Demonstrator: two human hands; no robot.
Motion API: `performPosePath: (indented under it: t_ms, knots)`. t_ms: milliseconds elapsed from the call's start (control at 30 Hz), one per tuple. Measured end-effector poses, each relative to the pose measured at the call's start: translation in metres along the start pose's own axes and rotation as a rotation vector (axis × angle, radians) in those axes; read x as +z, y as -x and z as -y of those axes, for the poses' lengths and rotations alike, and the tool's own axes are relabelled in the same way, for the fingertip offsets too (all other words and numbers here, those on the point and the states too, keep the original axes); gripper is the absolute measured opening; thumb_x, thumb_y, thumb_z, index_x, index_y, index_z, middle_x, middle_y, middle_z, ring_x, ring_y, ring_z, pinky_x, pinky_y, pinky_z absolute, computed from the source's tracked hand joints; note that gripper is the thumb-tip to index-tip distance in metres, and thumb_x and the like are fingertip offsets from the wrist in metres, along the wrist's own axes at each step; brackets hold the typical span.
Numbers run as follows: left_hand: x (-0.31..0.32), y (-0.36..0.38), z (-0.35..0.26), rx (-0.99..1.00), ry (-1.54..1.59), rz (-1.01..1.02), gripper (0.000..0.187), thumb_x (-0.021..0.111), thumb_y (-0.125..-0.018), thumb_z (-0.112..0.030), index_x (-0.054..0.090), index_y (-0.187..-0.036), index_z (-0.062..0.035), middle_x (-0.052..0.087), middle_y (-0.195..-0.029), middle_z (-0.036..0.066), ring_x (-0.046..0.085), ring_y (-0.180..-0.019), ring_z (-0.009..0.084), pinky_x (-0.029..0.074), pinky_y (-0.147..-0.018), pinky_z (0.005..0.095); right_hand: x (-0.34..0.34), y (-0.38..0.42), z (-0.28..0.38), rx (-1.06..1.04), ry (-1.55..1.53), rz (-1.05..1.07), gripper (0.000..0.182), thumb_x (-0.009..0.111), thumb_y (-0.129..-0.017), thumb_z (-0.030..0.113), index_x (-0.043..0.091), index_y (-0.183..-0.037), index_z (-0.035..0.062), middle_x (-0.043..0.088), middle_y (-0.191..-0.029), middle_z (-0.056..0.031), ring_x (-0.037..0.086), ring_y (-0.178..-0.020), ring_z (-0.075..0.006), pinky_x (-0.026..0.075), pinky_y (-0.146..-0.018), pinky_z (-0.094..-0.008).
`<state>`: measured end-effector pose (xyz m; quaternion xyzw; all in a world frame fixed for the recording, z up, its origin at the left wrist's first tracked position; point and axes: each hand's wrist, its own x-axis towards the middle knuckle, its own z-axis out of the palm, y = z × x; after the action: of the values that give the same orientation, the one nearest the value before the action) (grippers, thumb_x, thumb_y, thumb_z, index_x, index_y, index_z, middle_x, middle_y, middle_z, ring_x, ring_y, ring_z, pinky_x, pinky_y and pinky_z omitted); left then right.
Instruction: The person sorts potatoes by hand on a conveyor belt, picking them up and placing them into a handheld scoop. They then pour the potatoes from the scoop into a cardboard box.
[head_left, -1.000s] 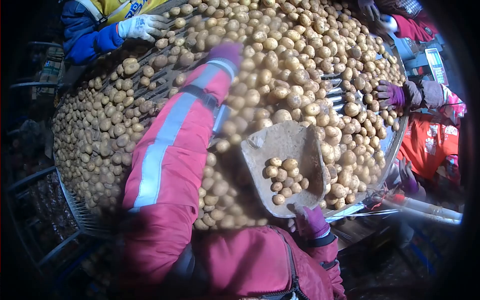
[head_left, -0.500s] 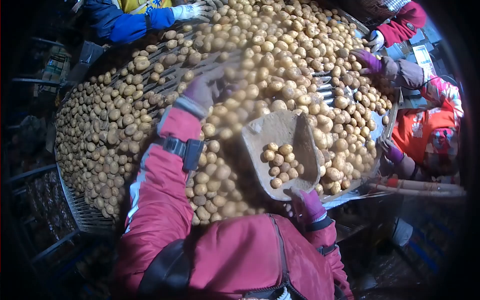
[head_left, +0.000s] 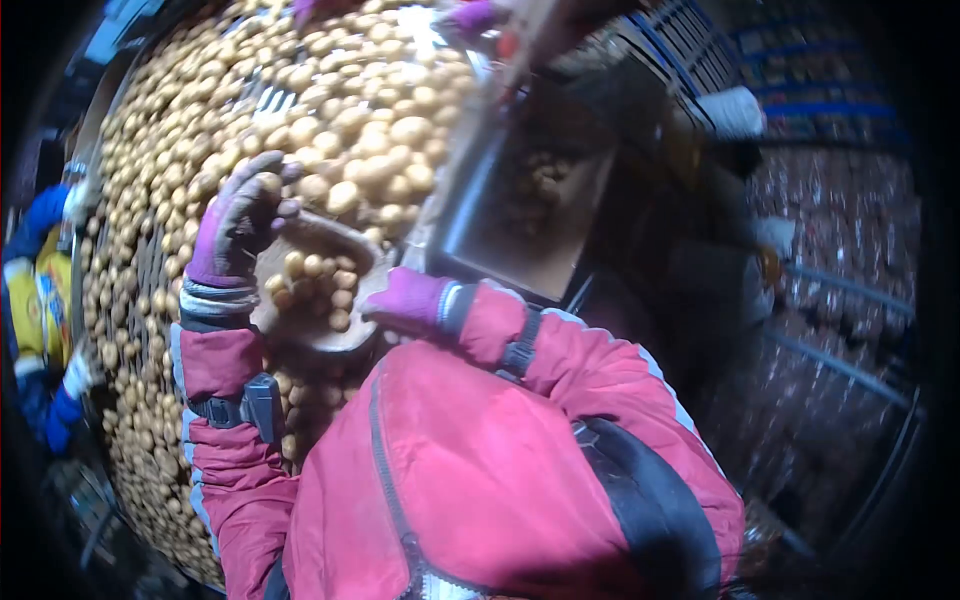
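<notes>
A worn scoop lies over the potato pile, with a cluster of small potatoes inside it. My right hand, in a purple glove, is closed on the scoop's near right edge, its fingertips partly hidden. At the scoop's far left side is my left hand, in a dirty purple and grey glove. Its fingers curl around a potato, just above the scoop's rim.
Potatoes cover the slatted table on the left. Right of the scoop stands a metal-edged bin or chute with some potatoes inside. A co-worker in yellow and blue is at far left. Filled net sacks and rails stand at right.
My view has swung to the right, bringing the bin and sacks into sight. More potatoes lie in the scoop. My left hand has come from the pile to beside the scoop.
</notes>
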<state>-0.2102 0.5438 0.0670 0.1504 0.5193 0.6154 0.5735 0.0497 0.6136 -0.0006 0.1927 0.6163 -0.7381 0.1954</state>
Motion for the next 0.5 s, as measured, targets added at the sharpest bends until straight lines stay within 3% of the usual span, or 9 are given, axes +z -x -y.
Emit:
performPosePath:
  t_ms: [67, 133, 167, 200, 233, 267, 333, 400, 500]
  knots:
    - [0.078, -0.004, -0.002, -0.045, -0.28, 0.064, 0.043, 0.058, -0.093, -0.023, 0.05, -0.131, -0.0035, 0.062, -0.118, 0.011, 0.064, -0.088, 0.0177, 0.053, -0.073, 0.0267, 0.001, 0.023, 0.016, 0.209, -0.09, -0.096, 0.038, 0.059, -0.084, 0.037, 0.069, -0.095, 0.0012, 0.068, -0.072, -0.0142, 0.065, -0.059, -0.0238, 0.054, -0.06, -0.0359]
    - [0.14, -0.009, 0.002, -0.164, -0.361, 0.149, 0.045, 0.055, -0.094, -0.03, 0.052, -0.132, -0.0053, 0.065, -0.115, 0.009, 0.063, -0.088, 0.0146, 0.051, -0.071, 0.0264, 0.007, 0.027, -0.017, -0.041, -0.115, -0.238, 0.046, 0.062, -0.083, 0.042, 0.069, -0.098, -0.0013, 0.069, -0.08, -0.0184, 0.067, -0.07, -0.0289, 0.053, -0.07, -0.0394]
    - [0.157, -0.017, 0.015, -0.126, -0.403, 0.233, 0.043, 0.055, -0.094, -0.028, 0.053, -0.131, -0.0051, 0.065, -0.113, 0.008, 0.063, -0.09, 0.0147, 0.051, -0.074, 0.0274, 0.005, 0.021, -0.028, -0.081, 0.254, -0.19, 0.035, 0.06, -0.087, 0.037, 0.07, -0.09, 0.0036, 0.064, -0.07, -0.0167, 0.063, -0.067, -0.0271, 0.051, -0.069, -0.0396]
    - [0.174, -0.025, 0.028, -0.083, -0.441, 0.316, 0.042, 0.056, -0.094, -0.026, 0.054, -0.13, -0.005, 0.065, -0.11, 0.008, 0.063, -0.091, 0.0148, 0.052, -0.077, 0.0285, 0.004, 0.026, -0.044, 0.069, 0.251, -0.175, 0.037, 0.058, -0.088, 0.039, 0.07, -0.092, 0.0042, 0.064, -0.069, -0.0175, 0.063, -0.069, -0.0278, 0.05, -0.07, -0.0412]
    - [0.191, -0.033, 0.041, -0.037, -0.475, 0.396, 0.041, 0.056, -0.094, -0.024, 0.055, -0.13, -0.0048, 0.065, -0.108, 0.007, 0.063, -0.093, 0.0149, 0.052, -0.08, 0.0295, 0.007, 0.023, -0.067, -0.061, 0.409, -0.201, 0.037, 0.058, -0.088, 0.04, 0.07, -0.093, 0.0048, 0.065, -0.069, -0.0156, 0.064, -0.07, -0.0277, 0.051, -0.071, -0.0407]
    - [0.212, -0.041, 0.051, -0.231, -0.383, 0.388, 0.042, 0.058, -0.093, -0.023, 0.054, -0.131, -0.0052, 0.065, -0.107, 0.006, 0.063, -0.095, 0.0152, 0.052, -0.081, 0.0299, 0.009, 0.024, -0.075, -0.188, 0.574, -0.227, 0.038, 0.057, -0.088, 0.041, 0.07, -0.095, 0.0054, 0.066, -0.069, -0.0137, 0.065, -0.071, -0.0276, 0.051, -0.073, -0.0401]
    - [0.257, -0.041, 0.088, -0.047, -0.577, 0.652, 0.045, 0.059, -0.093, -0.023, 0.051, -0.133, -0.0042, 0.064, -0.109, 0.008, 0.061, -0.1, 0.0141, 0.051, -0.084, 0.0294, 0.027, 0.036, -0.063, -0.586, 0.059, -0.723, 0.039, 0.063, -0.084, 0.041, 0.072, -0.085, 0.003, 0.069, -0.079, -0.0153, 0.066, -0.075, -0.0289, 0.052, -0.074, -0.0417]
    - [0.301, -0.025, 0.119, 0.076, -0.691, 0.797, 0.047, 0.061, -0.092, -0.024, 0.051, -0.133, -0.0044, 0.062, -0.114, 0.012, 0.061, -0.105, 0.0175, 0.05, -0.088, 0.0305, 0.03, 0.048, -0.058, -0.632, -0.225, -0.844, 0.039, 0.065, -0.081, 0.04, 0.073, -0.081, 0.0021, 0.071, -0.084, -0.0156, 0.067, -0.077, -0.0292, 0.052, -0.075, -0.042]
    - [0.329, -0.009, 0.127, -0.096, -0.751, 0.765, 0.042, 0.063, -0.089, -0.019, 0.055, -0.128, -0.0064, 0.057, -0.125, 0.022, 0.059, -0.111, 0.0283, 0.048, -0.095, 0.035, 0.01, 0.056, -0.069, -0.23, -0.247, -0.505, 0.037, 0.066, -0.081, 0.039, 0.074, -0.083, 0.0028, 0.071, -0.084, -0.0143, 0.067, -0.08, -0.0281, 0.052, -0.076, -0.0408]
